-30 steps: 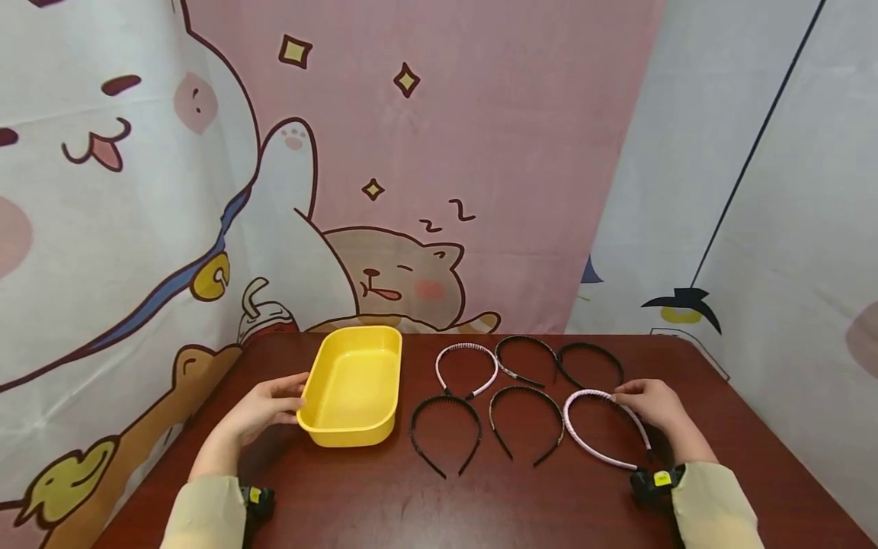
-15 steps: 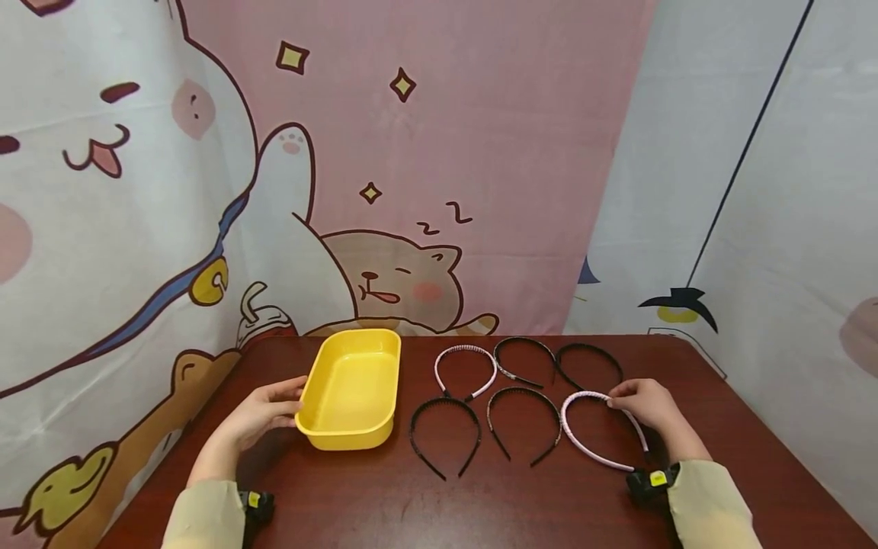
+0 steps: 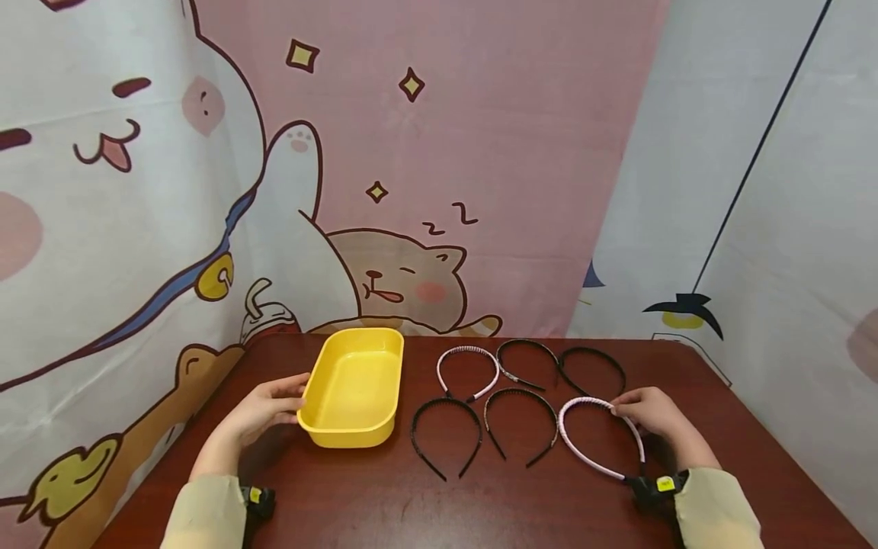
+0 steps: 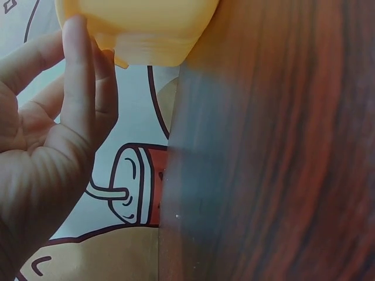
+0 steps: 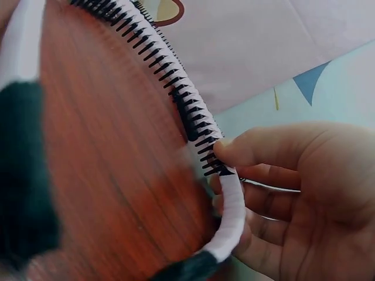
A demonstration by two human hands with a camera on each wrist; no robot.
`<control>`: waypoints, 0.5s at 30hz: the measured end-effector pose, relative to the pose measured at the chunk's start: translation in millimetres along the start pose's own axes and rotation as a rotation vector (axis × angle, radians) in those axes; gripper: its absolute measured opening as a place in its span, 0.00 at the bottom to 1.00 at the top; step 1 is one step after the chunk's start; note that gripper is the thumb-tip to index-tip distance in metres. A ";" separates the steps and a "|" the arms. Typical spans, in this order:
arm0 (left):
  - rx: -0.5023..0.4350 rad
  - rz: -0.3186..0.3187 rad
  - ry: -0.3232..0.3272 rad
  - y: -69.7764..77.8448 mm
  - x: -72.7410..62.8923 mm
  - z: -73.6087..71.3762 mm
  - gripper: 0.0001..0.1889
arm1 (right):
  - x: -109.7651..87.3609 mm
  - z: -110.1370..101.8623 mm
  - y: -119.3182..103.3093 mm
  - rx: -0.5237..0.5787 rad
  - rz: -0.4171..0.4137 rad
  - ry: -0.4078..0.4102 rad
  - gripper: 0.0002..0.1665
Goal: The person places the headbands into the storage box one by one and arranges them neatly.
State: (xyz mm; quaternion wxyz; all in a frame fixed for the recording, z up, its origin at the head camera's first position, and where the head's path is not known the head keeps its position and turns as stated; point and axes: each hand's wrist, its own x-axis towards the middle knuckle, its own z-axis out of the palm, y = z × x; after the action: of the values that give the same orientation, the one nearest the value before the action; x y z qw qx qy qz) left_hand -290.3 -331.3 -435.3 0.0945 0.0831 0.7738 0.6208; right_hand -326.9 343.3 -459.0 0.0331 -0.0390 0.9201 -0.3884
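Note:
My left hand (image 3: 264, 412) grips the left side of a yellow plastic tray (image 3: 351, 439), with the thumb on the tray's wall in the left wrist view. In my right hand (image 3: 652, 413), thumb and fingers pinch a pink-wrapped headband (image 5: 233, 202) on its right arm. Black comb teeth line its inner side, and its ends are dark. Just left of it lies a dark patterned headband (image 3: 519, 391), and further left a black headband (image 3: 414, 428). Behind these are another pink headband (image 3: 469, 349) and two dark headbands, one (image 3: 528, 342) beside the other (image 3: 595, 351).
A dark red-brown wooden table (image 3: 439, 511) bears everything. Cartoon-printed cloth (image 3: 521, 191) hangs behind it and at both sides. Each wrist wears a black camera, the right camera (image 3: 652, 492) close to the pink headband's end.
The pink headband in my right hand has turned and shifted slightly left and nearer. The patterned headband beside it has slid a little left. My left hand and the tray stay put.

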 end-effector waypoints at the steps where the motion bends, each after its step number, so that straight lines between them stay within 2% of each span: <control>1: -0.003 -0.003 0.006 0.3 0.3 0.2 0.35 | -0.5 -0.4 0.0 0.008 0.005 -0.002 0.14; 7: -0.006 -0.013 0.015 2.9 0.9 1.6 0.36 | -3.2 -5.4 0.3 0.064 0.037 -0.037 0.16; 15: -0.009 -0.010 0.009 1.2 -0.9 0.2 0.36 | -4.2 -11.1 -0.6 0.142 0.029 -0.092 0.17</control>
State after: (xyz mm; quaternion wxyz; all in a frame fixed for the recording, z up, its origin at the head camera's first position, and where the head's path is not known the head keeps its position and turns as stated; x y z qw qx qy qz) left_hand -289.4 -331.1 -434.2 0.0943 0.0759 0.7720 0.6240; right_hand -323.7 351.2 -450.7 0.0836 -0.0408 0.8881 -0.4502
